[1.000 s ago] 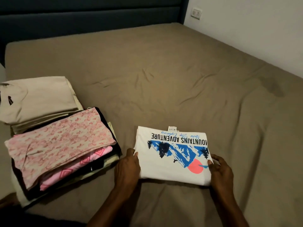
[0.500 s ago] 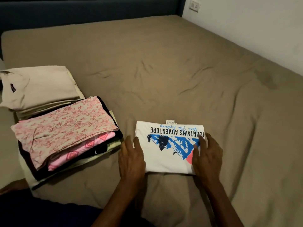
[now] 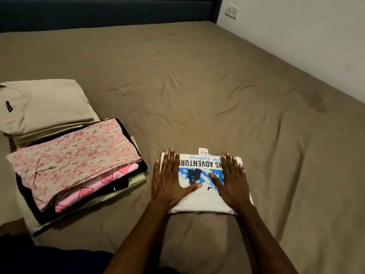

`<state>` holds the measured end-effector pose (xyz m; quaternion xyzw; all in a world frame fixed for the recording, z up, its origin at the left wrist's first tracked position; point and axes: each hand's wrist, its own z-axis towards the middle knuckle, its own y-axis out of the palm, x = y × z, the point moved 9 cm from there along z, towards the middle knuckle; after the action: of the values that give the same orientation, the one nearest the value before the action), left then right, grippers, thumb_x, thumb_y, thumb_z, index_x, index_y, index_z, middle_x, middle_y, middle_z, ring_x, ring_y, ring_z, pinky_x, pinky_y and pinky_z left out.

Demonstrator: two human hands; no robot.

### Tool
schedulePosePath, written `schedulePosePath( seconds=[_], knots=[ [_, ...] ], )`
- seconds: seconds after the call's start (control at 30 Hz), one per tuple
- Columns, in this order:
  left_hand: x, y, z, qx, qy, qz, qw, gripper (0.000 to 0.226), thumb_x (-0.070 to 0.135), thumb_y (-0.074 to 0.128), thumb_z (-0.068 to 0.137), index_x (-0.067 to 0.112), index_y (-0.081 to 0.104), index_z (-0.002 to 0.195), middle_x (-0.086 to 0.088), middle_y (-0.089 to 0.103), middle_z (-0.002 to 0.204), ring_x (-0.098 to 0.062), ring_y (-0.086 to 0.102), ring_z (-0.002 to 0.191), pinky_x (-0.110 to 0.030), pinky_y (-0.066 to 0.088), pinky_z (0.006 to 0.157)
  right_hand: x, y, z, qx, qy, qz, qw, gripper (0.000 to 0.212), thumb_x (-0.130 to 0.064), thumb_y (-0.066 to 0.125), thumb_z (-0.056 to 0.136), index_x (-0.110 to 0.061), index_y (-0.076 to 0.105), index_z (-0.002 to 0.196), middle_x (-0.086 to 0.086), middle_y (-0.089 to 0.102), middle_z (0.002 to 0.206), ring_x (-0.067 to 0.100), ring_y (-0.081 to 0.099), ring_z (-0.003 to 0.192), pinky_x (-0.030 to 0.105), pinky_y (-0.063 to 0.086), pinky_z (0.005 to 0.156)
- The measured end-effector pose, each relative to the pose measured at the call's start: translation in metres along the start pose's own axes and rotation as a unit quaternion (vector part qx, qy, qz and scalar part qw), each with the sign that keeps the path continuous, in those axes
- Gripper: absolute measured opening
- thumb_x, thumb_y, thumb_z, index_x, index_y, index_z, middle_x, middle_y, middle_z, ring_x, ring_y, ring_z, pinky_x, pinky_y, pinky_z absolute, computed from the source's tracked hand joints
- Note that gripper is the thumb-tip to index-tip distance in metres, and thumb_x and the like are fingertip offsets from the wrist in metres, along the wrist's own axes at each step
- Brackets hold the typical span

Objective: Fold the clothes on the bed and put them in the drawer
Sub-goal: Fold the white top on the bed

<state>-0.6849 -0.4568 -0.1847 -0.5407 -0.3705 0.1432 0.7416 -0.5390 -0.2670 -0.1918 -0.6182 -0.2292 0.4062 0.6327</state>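
A: hands first, go

B: left hand (image 3: pixel 170 181) flat on the left part of the white printed t-shirt (image 3: pixel 205 200), fingers straight and spread, thumb angled out across the blue print. right hand (image 3: pixel 233 183) flat on the right part, fingers straight too, palm down. neither one grasps anything, both press on the cloth

A: where's the shirt

B: folded into a small rectangle on the brown bed sheet (image 3: pixel 217 91), near edge of the bed, right in front of the person. print faces up, upside down to the camera, a small paper tag (image 3: pixel 203 151) sticks out at the far edge

A: other clothes?

B: stack of folded clothes (image 3: pixel 79 171) to the left of the shirt, close but apart from it. pink floral piece on top, brighter pink patterned one under it, dark and pale layers below. behind it, touching, a beige folded pile (image 3: pixel 45 107) with a small dark label

A: background

B: dark blue headboard (image 3: pixel 106 10) along the far side, white wall (image 3: pixel 308 36) on the right with a wall socket (image 3: pixel 232 11). darker stain (image 3: pixel 314 101) on the sheet near the wall. drawer not in view
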Motion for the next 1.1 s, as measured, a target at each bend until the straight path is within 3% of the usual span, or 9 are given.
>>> schedulePosePath(
  seconds=[0.17,0.33,0.5,0.6,0.77,0.93,1.03,1.1],
  knots=[
    [-0.006,0.002,-0.003,-0.019,-0.007,-0.016,1.0,0.138,0.106,0.031,0.063,0.017,0.002,0.164,0.001,-0.01,0.171,-0.018,-0.012,0.157,-0.046,0.007,0.127,0.01,0.001,0.003,-0.019,0.024,-0.018,0.999,0.092,-0.084,0.014,0.094,-0.027,0.004,0.165,-0.003,0.004,0.174,0.022,0.005,0.16,0.045,0.013,0.128],
    [-0.008,-0.003,-0.012,-0.024,0.018,-0.025,0.999,0.142,0.107,0.033,0.062,0.016,-0.006,0.163,-0.002,-0.016,0.17,-0.019,-0.017,0.156,-0.048,0.006,0.127,0.007,-0.001,0.004,-0.046,0.022,-0.009,0.999,0.097,-0.088,0.003,0.089,-0.027,-0.003,0.165,0.001,-0.006,0.174,0.024,-0.003,0.16,0.047,0.01,0.129],
    [-0.004,-0.011,-0.028,-0.007,0.043,-0.026,0.999,0.131,0.102,0.035,0.068,0.021,0.001,0.164,-0.004,-0.016,0.17,-0.02,-0.017,0.156,-0.049,0.003,0.127,-0.028,-0.028,-0.016,0.029,0.043,0.011,0.999,0.105,-0.088,0.01,0.09,-0.015,0.017,0.165,0.015,0.01,0.172,0.03,0.007,0.159,0.041,0.0,0.128],
    [0.001,-0.004,-0.037,-0.019,0.066,-0.007,0.998,0.124,0.1,0.034,0.072,0.022,0.007,0.164,-0.004,-0.012,0.171,-0.02,-0.013,0.157,-0.051,0.008,0.126,-0.044,-0.017,-0.042,0.026,0.009,-0.022,0.999,0.102,-0.086,0.022,0.091,-0.016,0.011,0.166,0.011,0.005,0.173,0.026,0.004,0.16,0.041,-0.002,0.129],
    [-0.006,-0.005,-0.043,-0.02,0.057,0.001,0.998,0.124,0.1,0.033,0.073,0.023,0.002,0.164,0.0,-0.01,0.171,-0.015,-0.012,0.157,-0.048,0.006,0.127,-0.018,-0.009,-0.056,0.013,-0.001,-0.016,1.0,0.092,-0.079,0.026,0.096,-0.021,0.009,0.166,-0.002,0.006,0.174,0.018,0.004,0.16,0.048,0.016,0.128],
    [-0.011,-0.008,-0.051,-0.053,0.048,0.003,0.997,0.127,0.101,0.033,0.072,0.021,-0.004,0.164,0.002,-0.016,0.17,-0.014,-0.016,0.156,-0.046,0.003,0.128,-0.004,-0.014,-0.059,0.011,0.02,-0.03,0.999,0.088,-0.078,0.02,0.098,-0.025,0.007,0.166,-0.003,0.003,0.174,0.018,0.002,0.16,0.044,0.01,0.129],
    [-0.018,-0.008,-0.06,-0.07,-0.01,-0.018,0.997,0.114,0.094,0.023,0.081,0.021,-0.004,0.164,-0.003,-0.016,0.17,-0.021,-0.014,0.157,-0.042,0.004,0.128,0.024,-0.018,-0.065,0.021,0.12,-0.026,0.992,0.095,-0.083,0.029,0.092,-0.02,0.023,0.163,0.005,0.024,0.169,0.027,0.024,0.154,0.046,0.022,0.123],
    [-0.017,-0.012,-0.066,-0.059,-0.091,0.001,0.994,0.107,0.087,0.016,0.083,0.017,0.01,0.164,-0.017,0.009,0.169,-0.034,0.011,0.156,-0.044,0.02,0.124,0.034,-0.024,-0.069,0.053,0.172,0.007,0.984,0.091,-0.084,0.043,0.089,-0.018,0.039,0.151,0.008,0.048,0.151,0.03,0.044,0.138,0.048,0.037,0.111]
  ],
)
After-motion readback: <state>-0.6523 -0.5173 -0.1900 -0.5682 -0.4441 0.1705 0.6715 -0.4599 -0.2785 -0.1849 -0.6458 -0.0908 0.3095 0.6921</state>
